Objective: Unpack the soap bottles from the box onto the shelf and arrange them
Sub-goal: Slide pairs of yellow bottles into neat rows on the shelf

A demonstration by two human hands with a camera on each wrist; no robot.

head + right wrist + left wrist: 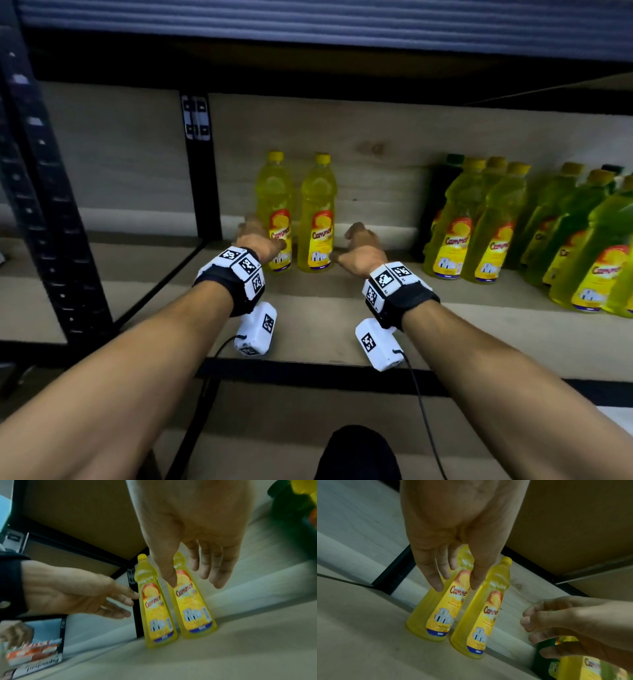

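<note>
Two yellow soap bottles stand upright side by side at the back of the wooden shelf (315,308): the left bottle (275,198) (436,615) (156,608) and the right bottle (317,205) (481,615) (192,608). My left hand (255,236) (455,582) hovers at the left bottle with straight fingers, holding nothing. My right hand (359,250) (193,580) sits just right of the right bottle, fingers relaxed and empty. Whether either hand touches a bottle is unclear. The box is out of view.
A dense group of yellow-green soap bottles (513,233) fills the shelf's right side, with a dark green bottle (442,205) at its left end. A black upright (198,171) stands left of the pair. Another shelf board hangs overhead.
</note>
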